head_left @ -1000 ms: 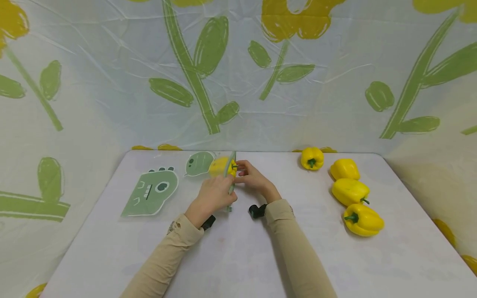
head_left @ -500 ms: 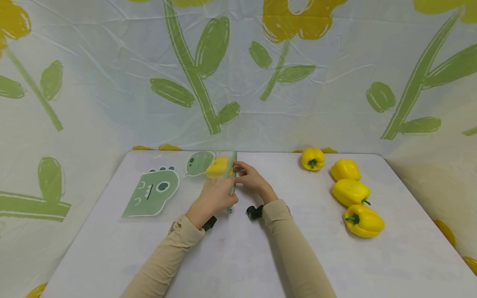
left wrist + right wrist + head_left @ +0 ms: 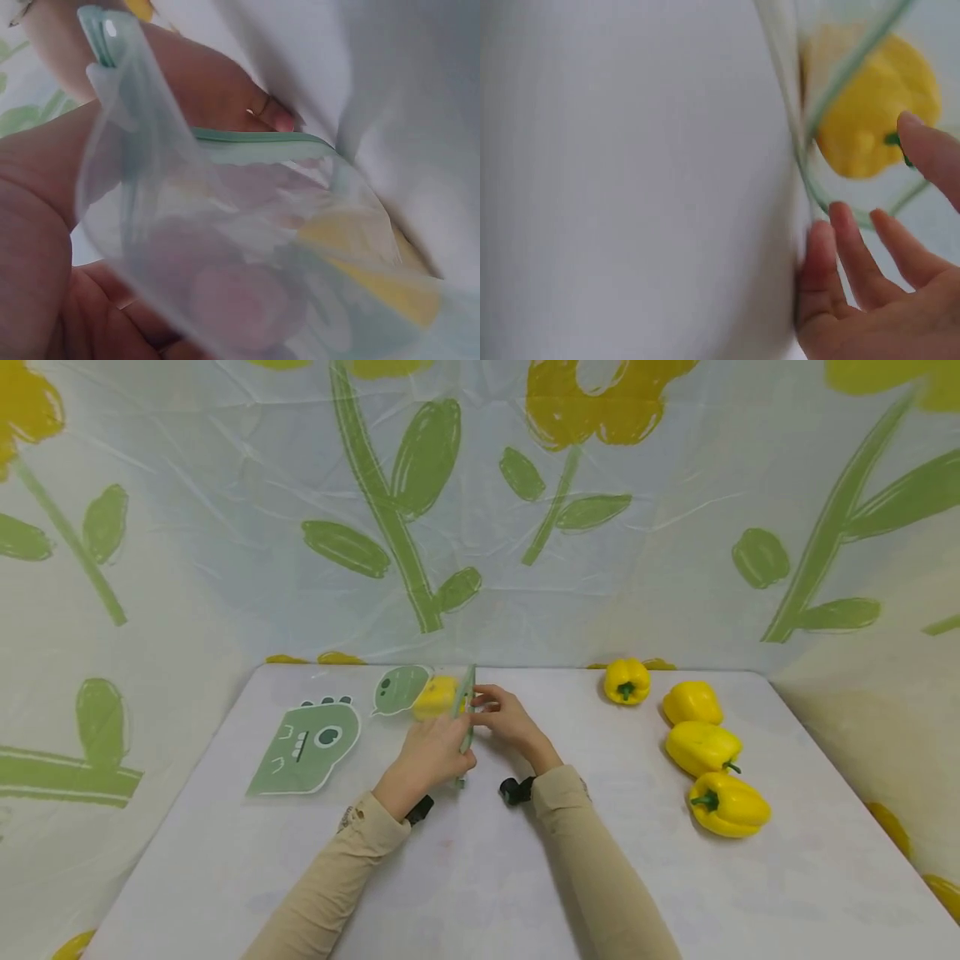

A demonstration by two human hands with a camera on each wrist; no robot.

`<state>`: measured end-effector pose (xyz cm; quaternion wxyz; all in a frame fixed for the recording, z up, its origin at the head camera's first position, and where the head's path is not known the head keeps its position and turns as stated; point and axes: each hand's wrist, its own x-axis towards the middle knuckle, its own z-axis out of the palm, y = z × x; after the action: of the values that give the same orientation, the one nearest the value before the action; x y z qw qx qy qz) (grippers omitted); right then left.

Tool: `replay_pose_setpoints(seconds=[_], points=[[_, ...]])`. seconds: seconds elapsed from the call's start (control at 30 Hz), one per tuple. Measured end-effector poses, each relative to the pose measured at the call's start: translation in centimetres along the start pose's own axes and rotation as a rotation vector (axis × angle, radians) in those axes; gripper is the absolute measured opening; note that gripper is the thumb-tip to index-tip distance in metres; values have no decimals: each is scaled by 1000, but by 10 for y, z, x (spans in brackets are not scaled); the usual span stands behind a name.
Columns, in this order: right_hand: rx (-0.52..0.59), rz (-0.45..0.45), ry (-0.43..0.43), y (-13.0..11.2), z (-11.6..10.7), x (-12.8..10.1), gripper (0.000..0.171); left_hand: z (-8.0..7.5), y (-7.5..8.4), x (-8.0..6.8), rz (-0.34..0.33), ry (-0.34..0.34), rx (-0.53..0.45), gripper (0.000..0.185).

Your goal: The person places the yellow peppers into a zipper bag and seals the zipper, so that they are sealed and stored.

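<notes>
While the left hand point(image 3: 429, 750) grips the clear bag point(image 3: 225, 225) near its rim, the right hand point(image 3: 512, 720) has loosely spread fingers at the opening. One yellow pepper point(image 3: 892, 90) lies inside, perhaps touching the right thumb.

Five yellow peppers point(image 3: 702, 747), one clear bag point(image 3: 255, 139)
Two hands point(image 3: 427, 748) point(image 3: 510, 720), two wrist cameras point(image 3: 515, 790), two printed creatures point(image 3: 311, 752) (peppers: four outside, one bagged).
</notes>
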<state>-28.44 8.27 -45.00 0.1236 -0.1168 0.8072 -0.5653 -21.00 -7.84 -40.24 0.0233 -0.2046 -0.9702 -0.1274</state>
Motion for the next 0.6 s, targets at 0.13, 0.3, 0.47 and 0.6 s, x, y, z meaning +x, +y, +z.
replay_pose_setpoints(seconds=[0.13, 0.3, 0.47, 0.6], points=[[11, -33, 45, -5, -16, -7, 58, 1, -2, 0, -3, 9, 10, 24], [-53, -112, 203, -11, -52, -20, 50, 2, -2, -1, 14, 28, 5, 19], [-39, -183, 496, -8, -89, -35, 44, 2, -2, -2, 26, 39, -1, 19], [-52, -182, 764, 1, -113, -45, 44, 3, -1, -2, 21, 28, 2, 19]])
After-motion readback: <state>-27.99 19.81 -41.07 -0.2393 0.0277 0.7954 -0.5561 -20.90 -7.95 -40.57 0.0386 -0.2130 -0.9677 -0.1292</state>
